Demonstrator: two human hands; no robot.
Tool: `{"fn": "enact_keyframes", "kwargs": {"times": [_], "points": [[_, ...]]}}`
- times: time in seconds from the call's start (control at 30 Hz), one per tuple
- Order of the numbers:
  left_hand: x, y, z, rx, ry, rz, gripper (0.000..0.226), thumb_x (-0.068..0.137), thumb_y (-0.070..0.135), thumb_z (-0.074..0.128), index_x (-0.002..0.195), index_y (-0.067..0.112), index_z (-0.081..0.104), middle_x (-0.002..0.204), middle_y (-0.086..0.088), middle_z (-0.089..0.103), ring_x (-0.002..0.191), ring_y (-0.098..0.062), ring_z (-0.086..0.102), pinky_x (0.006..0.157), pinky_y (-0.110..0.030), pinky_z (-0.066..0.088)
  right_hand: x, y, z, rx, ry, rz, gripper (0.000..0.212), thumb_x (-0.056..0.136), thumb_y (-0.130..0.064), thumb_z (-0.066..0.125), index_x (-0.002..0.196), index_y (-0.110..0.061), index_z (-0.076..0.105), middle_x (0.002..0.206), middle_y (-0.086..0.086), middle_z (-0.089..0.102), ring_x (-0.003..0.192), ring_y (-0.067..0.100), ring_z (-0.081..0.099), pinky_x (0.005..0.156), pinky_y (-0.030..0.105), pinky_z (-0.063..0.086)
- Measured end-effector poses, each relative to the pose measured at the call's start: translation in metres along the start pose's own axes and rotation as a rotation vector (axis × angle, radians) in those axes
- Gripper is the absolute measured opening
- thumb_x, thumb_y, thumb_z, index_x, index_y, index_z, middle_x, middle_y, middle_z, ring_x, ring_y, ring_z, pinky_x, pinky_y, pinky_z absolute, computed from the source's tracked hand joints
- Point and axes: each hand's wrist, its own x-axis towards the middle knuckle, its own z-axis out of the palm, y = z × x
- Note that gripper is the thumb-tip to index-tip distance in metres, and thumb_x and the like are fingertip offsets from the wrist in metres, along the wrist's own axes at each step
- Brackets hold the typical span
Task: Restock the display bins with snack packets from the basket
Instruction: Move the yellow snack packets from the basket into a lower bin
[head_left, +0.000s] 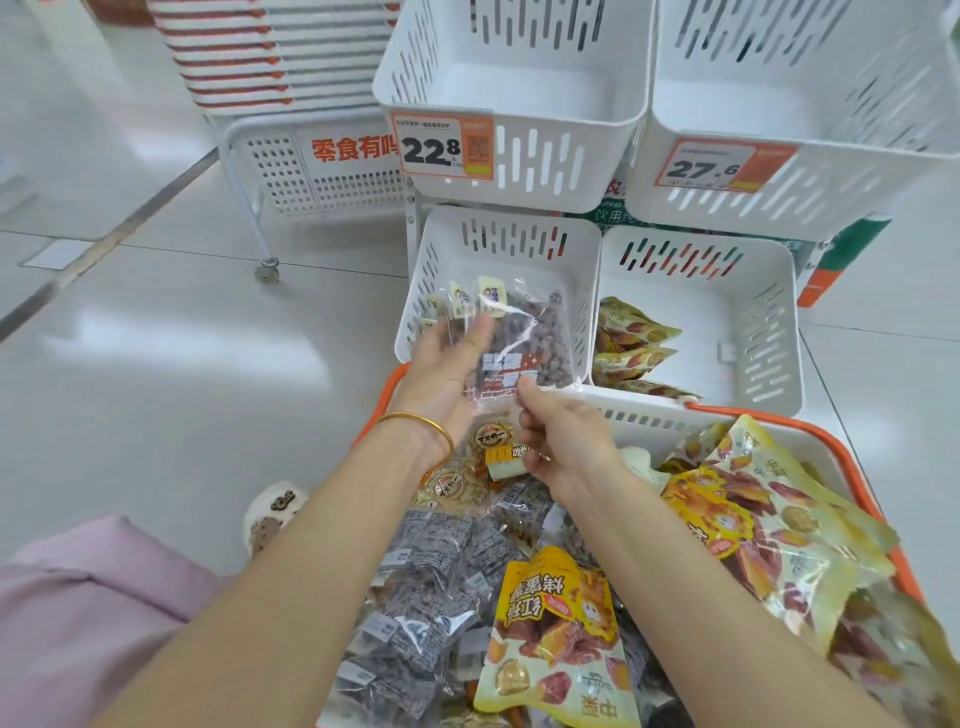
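Left hand (447, 374) holds, right hand (566, 441) pinches my clear packet (524, 332) over the mid-frame bin (423, 280); needs lowering in next

We note bright, even overhead light, glare patches on the floor (156, 332), edge bending, and motion blur on the left hand (447, 369).
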Motion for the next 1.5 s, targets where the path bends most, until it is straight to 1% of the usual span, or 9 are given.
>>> {"fn": "enact_keyframes", "kwargs": {"times": [0.13,0.27,0.4,0.53,0.67,0.83,1.0,1.27,1.5], "points": [[0.004,-0.009,-0.002,0.203,0.1,0.113,0.05,0.073,0.002,0.075,0.111,0.023,0.051,0.116,-0.011,0.063,0.105,-0.029,0.063,0.095,-0.05,0.048,-0.001,-0.009,-0.011,-0.241,-0.024,-0.004,0.029,0.087,-0.039,0.065,0.08,-0.011,0.058,0.061,0.0,0.053,0.053,0.011,0.047,0.046,0.022,0.039],[0.02,0.003,-0.019,0.457,0.01,0.113,0.092,0.058,0.032,0.086,0.135,0.021,0.038,0.136,0.004,0.049,0.126,-0.018,0.047,0.107,-0.043,0.038,0.014,-0.046,-0.042,-0.49,0.194,-0.444,0.054,0.081,-0.033,0.071,0.125,-0.013,0.047,0.107,-0.004,0.056,0.082,0.01,0.056,0.07,0.029,0.051],[0.037,0.019,-0.022,0.769,-0.211,0.145,0.075,0.075,0.02,0.077,0.138,0.019,0.036,0.122,0.018,0.049,0.121,-0.005,0.043,0.106,-0.032,0.037,0.039,-0.094,-0.038,-0.777,-0.333,-0.454,0.095,0.07,-0.022,0.08,0.146,-0.038,0.024,0.14,-0.017,0.036,0.105,0.013,0.058,0.081,0.039,0.056],[0.063,0.035,-0.024,0.918,-0.251,0.183,0.072,0.077,0.017,0.075,0.138,0.021,0.037,0.139,0.008,0.042,0.13,-0.01,0.041,0.107,-0.026,0.035,0.075,-0.115,-0.016,-0.901,-0.522,-0.313,0.068,0.069,-0.009,0.08,0.124,-0.034,0.049,0.134,-0.002,0.045,0.105,0.024,0.061,0.07,0.047,0.059],[0.094,0.039,-0.034,1.036,-0.011,0.36,0.074,0.078,0.018,0.074,0.14,0.018,0.033,0.139,0.004,0.039,0.13,-0.008,0.034,0.105,-0.023,0.03,0.111,-0.117,0.004,-0.881,-0.254,-0.59,0.061,0.074,-0.005,0.078,0.125,-0.025,0.052,0.128,0.003,0.052,0.096,0.022,0.062,0.069,0.042,0.059],[0.115,0.012,-0.085,1.424,0.192,0.444,0.063,0.083,0.025,0.067,0.138,0.012,0.038,0.14,-0.008,0.04,0.133,-0.025,0.031,0.108,-0.029,0.021,0.162,-0.092,0.02,-1.472,0.319,-1.134,0.048,0.085,-0.017,0.067,0.129,-0.024,0.049,0.128,0.005,0.051,0.105,0.036,0.052,0.071,0.038,0.046],[0.116,-0.004,-0.094,1.255,0.179,0.369,0.064,0.086,0.023,0.065,0.141,0.017,0.033,0.141,-0.003,0.036,0.133,-0.019,0.029,0.107,-0.027,0.022,0.235,-0.073,0.056,-1.54,0.298,-0.94,0.054,0.086,-0.002,0.059,0.134,-0.022,0.043,0.132,0.008,0.046,0.107,0.038,0.05,0.07,0.039,0.045],[0.115,-0.008,-0.096,1.262,0.212,0.363,0.064,0.087,0.028,0.063,0.142,0.017,0.031,0.142,-0.002,0.033,0.133,-0.017,0.027,0.107,-0.025,0.021,0.271,-0.07,0.089,-1.139,-0.311,-0.447,0.056,0.088,0.004,0.041,0.142,-0.008,0.035,0.143,0.015,0.039,0.116,0.026,0.045,0.086,0.027,0.044],[0.109,-0.005,-0.092,1.318,0.246,0.411,0.055,0.089,0.027,0.06,0.138,0.015,0.038,0.14,-0.004,0.038,0.131,-0.02,0.029,0.106,-0.025,0.021,0.249,-0.076,0.075,-1.384,-0.244,-0.491,0.062,0.094,-0.008,0.038,0.151,-0.018,0.014,0.157,0.008,0.013,0.142,0.032,0.02,0.116,0.039,0.02]]}}
